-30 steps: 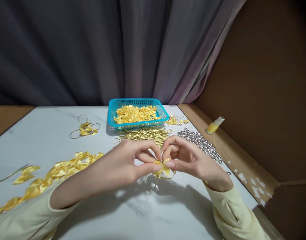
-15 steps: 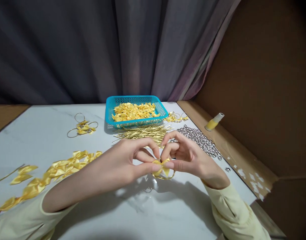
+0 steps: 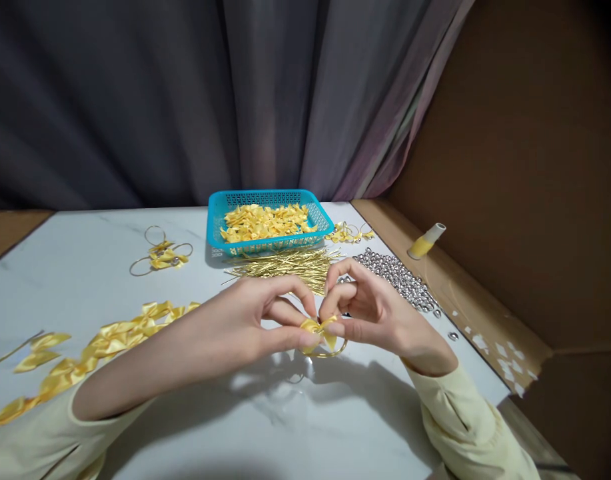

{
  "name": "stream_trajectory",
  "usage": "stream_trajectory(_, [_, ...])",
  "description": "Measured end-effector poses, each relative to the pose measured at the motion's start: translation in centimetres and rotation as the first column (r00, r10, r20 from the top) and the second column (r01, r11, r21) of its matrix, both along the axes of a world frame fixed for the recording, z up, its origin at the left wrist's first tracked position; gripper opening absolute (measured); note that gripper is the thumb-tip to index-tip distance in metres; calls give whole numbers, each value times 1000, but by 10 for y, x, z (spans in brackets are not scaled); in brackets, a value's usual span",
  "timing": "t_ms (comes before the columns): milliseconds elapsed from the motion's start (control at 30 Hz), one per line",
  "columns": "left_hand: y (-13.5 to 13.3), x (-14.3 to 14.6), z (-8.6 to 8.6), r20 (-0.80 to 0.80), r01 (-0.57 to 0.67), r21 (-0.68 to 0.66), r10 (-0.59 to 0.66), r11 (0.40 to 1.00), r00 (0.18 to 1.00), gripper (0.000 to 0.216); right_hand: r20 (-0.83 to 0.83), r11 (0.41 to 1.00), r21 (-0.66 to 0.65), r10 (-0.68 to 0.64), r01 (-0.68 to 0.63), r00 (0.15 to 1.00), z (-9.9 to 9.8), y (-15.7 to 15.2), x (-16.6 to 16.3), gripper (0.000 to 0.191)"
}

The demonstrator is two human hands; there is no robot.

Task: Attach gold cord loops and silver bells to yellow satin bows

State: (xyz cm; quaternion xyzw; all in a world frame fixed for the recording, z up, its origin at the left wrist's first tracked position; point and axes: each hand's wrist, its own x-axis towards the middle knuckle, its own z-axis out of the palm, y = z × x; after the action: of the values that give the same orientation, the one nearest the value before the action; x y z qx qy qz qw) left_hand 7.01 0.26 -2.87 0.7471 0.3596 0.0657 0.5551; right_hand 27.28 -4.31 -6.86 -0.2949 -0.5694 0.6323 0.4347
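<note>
A small yellow satin bow (image 3: 328, 333) is held up over the white table, pinched from both sides. My left hand (image 3: 270, 320) grips its left loop between thumb and fingers. On the other side my right hand (image 3: 365, 310) has thumb and index finger closed on the right loop. A gold wire ring (image 3: 330, 355) hangs below the bow and seems attached to it; the joint is hidden by ribbon and fingertips. Behind the hands lies a pile of gold wire ties (image 3: 285, 263).
A blue basket (image 3: 270, 249) of yellow bows stands at the back. Silver rings (image 3: 398, 277) are heaped at right, beside a thread spool (image 3: 426, 241). More bows (image 3: 118, 337) lie at left, with bow-and-ring pieces (image 3: 165, 255) behind. White scraps (image 3: 508, 363) lie at far right.
The view has shifted very slightly. Both hands keep their pinch on the bow, which has turned a little between the fingers.
</note>
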Motion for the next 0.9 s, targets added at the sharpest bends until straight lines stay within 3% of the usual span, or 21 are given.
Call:
stream_trajectory(167, [0,0,-1,-20,9,52,-8,999,1000,16,20,1000,12,3,-4,1000,-1,0,0,34])
stream_trajectory(267, [-1,0,-4,-16,22,158,-20,987,1000,18,46,1000,24,4,-5,999,-1,0,0,32])
stream_trajectory(500, [-7,-3,-4,5,85,442,-97,893,995,2,123,999,38,7,-12,992,1,0,0,31])
stream_trajectory(733, [-6,-5,-3,-47,150,481,-146,863,988,9,131,999,30,12,-16,991,2,1,1,30])
stream_trajectory(833, [-9,-9,-3,-35,117,569,-118,814,992,10,119,999,41,2,-7,993,1,1,1,30])
stream_trajectory(900, [-12,-10,-4,-16,75,673,-87,735,996,11,118,999,43,-10,5,993,1,1,1,29])
